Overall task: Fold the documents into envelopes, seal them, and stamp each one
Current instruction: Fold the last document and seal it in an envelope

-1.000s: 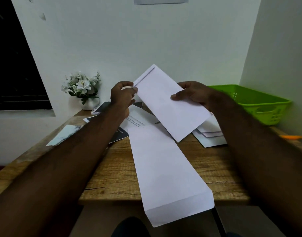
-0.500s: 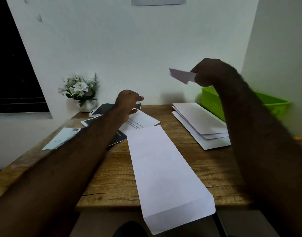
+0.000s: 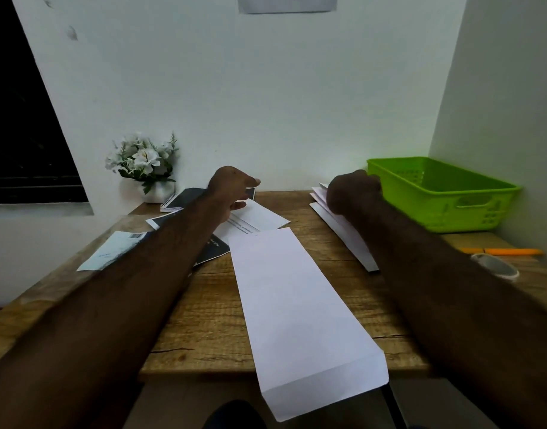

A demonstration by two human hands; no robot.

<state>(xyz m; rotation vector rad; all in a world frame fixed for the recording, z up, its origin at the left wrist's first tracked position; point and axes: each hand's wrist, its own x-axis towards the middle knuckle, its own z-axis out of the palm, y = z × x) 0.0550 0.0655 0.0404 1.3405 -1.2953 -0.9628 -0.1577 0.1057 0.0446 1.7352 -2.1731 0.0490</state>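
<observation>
A long white envelope (image 3: 297, 305) lies lengthwise down the middle of the wooden table (image 3: 210, 320), its near end hanging over the front edge. My left hand (image 3: 232, 188) hovers with loosely curled fingers over a folded printed document (image 3: 256, 218), fingertips just at its far edge. At the back right, the curled fingers of my right hand (image 3: 352, 193) hold a white envelope down on the stack of white envelopes (image 3: 349, 239). That hand hides most of the envelope it holds.
A green plastic basket (image 3: 445, 193) stands at the back right. An orange pen (image 3: 501, 251) and a tape roll (image 3: 495, 267) lie in front of it. Dark printed sheets (image 3: 211, 252), a pale blue paper (image 3: 111, 252), a spiral notebook (image 3: 177, 201) and a flower pot (image 3: 145, 164) are on the left.
My left hand let go of the raised envelope and dropped toward the printed document. My right hand carried that envelope right and down onto the envelope stack.
</observation>
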